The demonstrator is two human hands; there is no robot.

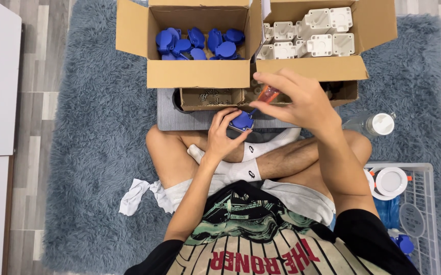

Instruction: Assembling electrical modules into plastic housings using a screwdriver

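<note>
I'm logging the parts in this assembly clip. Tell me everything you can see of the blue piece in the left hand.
The blue plastic part is small, rounded and smooth, like those in the cardboard box behind. The left hand grips it from below against the grey board's front edge. The right hand's orange-handled screwdriver points down onto its top. Fingers hide its underside.

**Three cardboard boxes, no screens**

Brown open box point(198, 74) top centre-left, flaps up, full of blue parts. Matching brown box point(312, 68) touching its right side (white parts inside). Low shallow brown tray box point(211, 106) just in front, mostly hidden.
</note>
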